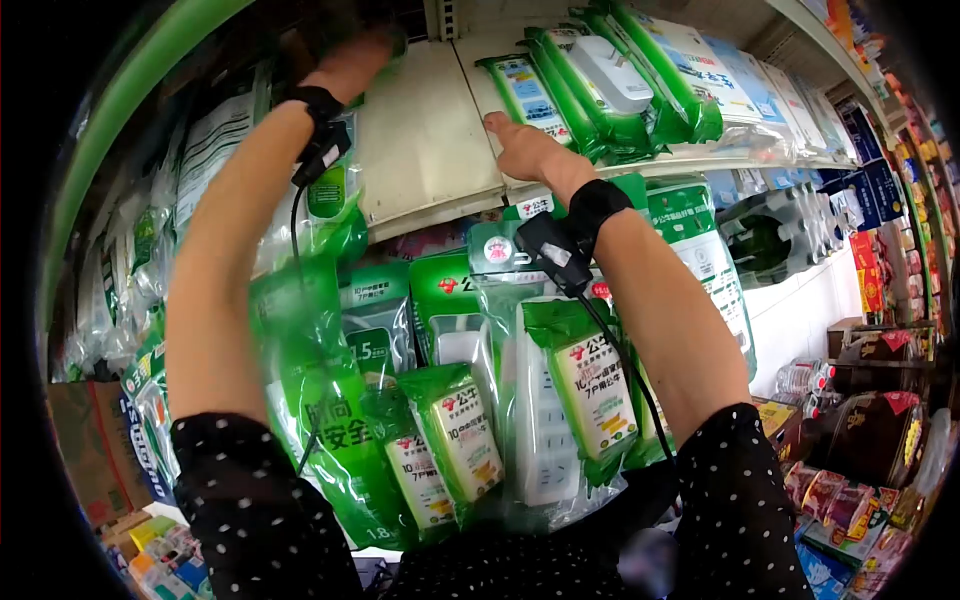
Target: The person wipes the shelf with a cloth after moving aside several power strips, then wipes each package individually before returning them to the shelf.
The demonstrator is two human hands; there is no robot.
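Note:
My left hand (355, 66) reaches to the back of the upper shelf at the left. Motion smears its fingers, and a dark green patch shows beside them. Over the shelf's front edge, my right hand (530, 150) rests beside a green-and-white packet (527, 90), with one finger stretched out toward the left; the other fingers are mostly hidden. Right of that packet lies a wrapped white plug adapter (610, 72). Close to my body, several green packages are gathered, among them a bagged white power strip (545, 430) and a small packet (465, 440).
The white upper shelf (415, 130) spans the view ahead. Green-and-clear packages (215, 150) hang at the left. On the right stand boxed goods (870, 190) and several bottles (800, 378). A cardboard box (95, 440) sits at lower left. Each wrist wears a black strap with a cable.

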